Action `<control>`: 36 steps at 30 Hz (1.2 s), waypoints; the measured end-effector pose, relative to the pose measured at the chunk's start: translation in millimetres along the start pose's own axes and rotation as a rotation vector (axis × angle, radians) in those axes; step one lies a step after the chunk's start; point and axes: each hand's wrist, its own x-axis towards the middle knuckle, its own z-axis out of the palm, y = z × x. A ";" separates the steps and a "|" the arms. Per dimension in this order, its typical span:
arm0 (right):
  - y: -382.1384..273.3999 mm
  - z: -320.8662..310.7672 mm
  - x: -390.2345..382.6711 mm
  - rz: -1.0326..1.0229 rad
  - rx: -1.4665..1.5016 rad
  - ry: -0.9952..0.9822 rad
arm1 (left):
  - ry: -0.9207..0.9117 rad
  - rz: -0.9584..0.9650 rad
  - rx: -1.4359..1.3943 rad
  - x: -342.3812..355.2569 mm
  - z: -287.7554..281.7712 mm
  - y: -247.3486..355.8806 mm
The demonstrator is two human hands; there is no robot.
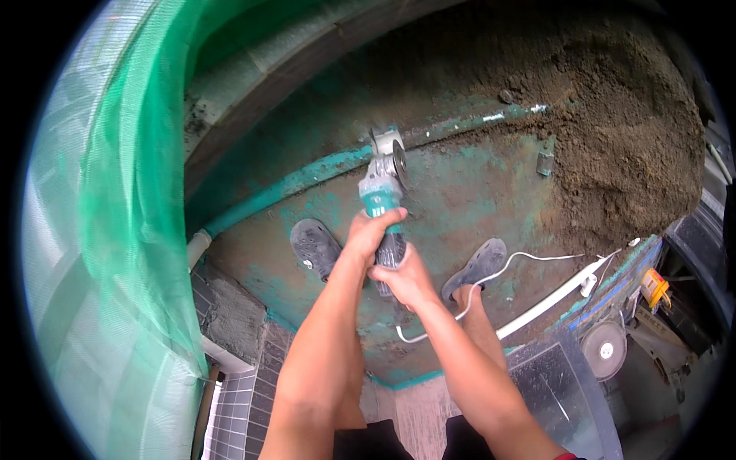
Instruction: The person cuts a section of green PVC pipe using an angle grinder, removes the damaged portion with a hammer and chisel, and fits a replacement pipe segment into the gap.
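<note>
Both my hands are wrapped round a teal and grey angle grinder (381,201). My left hand (370,232) is closed on its body just behind the head. My right hand (406,277) grips the dark rear handle, nearer to me. The grinder points away from me, its round disc (399,163) standing on edge at the right of the head. Just beyond the head shows a short white pipe piece (389,142), in line with a teal-stained pipe (307,175) along the floor. Whether the disc touches the pipe cannot be made out.
Loose soil (629,146) is heaped at the right. Green netting (130,192) hangs at the left. A white cord (529,256) and a white pipe (552,297) lie near my right foot. A dark-framed panel (556,391) and a round disc-shaped object (604,350) are at lower right.
</note>
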 end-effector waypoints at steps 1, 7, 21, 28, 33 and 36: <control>7.1 0.0 7.2 -0.016 0.021 0.005 | 0.022 -0.005 0.097 1.8 2.8 4.0; 3.5 -4.9 25.2 0.006 0.087 -0.073 | 0.097 0.122 0.369 10.2 8.2 12.6; -4.3 -5.8 50.2 0.022 0.155 -0.048 | 0.162 0.141 0.633 14.5 24.8 42.7; -45.1 -26.4 37.4 0.136 0.022 -0.091 | 0.177 0.052 0.555 26.1 26.8 39.0; -45.1 -30.2 42.7 0.132 -0.028 -0.090 | 0.172 0.011 0.567 32.1 30.6 42.2; -36.3 -22.8 44.3 0.054 0.032 -0.053 | 0.164 0.027 0.605 34.5 27.3 40.8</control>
